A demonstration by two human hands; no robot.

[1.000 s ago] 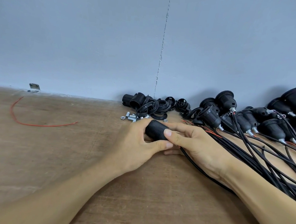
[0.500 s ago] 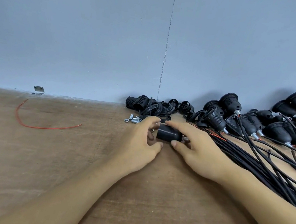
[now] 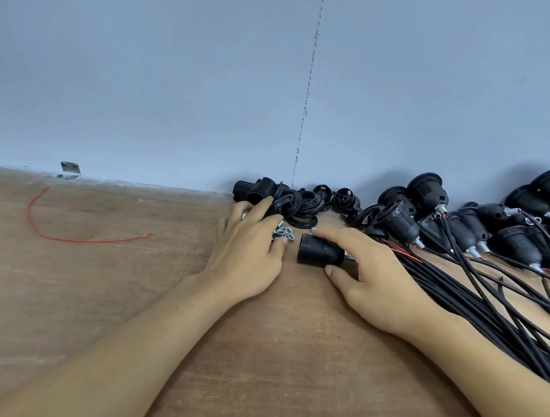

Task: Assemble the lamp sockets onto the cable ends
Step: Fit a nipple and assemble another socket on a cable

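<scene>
My right hand (image 3: 372, 278) holds a black lamp socket (image 3: 319, 255) lying on its side on the wooden table (image 3: 91, 291), forefinger along its top and thumb below. My left hand (image 3: 249, 249) has left the socket and lies over a small heap of silver nuts (image 3: 284, 233), fingers stretched toward the loose black socket parts (image 3: 287, 203) by the wall. Whether it pinches a nut is hidden. A bundle of black cables (image 3: 479, 305) runs under my right wrist.
Several finished sockets on cables (image 3: 467, 223) are piled at the right against the blue wall (image 3: 280, 74). A loose red wire (image 3: 62, 235) lies at the left. A metal bracket (image 3: 69, 170) sits at the wall's foot.
My left hand let go of the socket and moved forward onto the silver nuts. My right hand kept the socket and shifted it a little to the right.
</scene>
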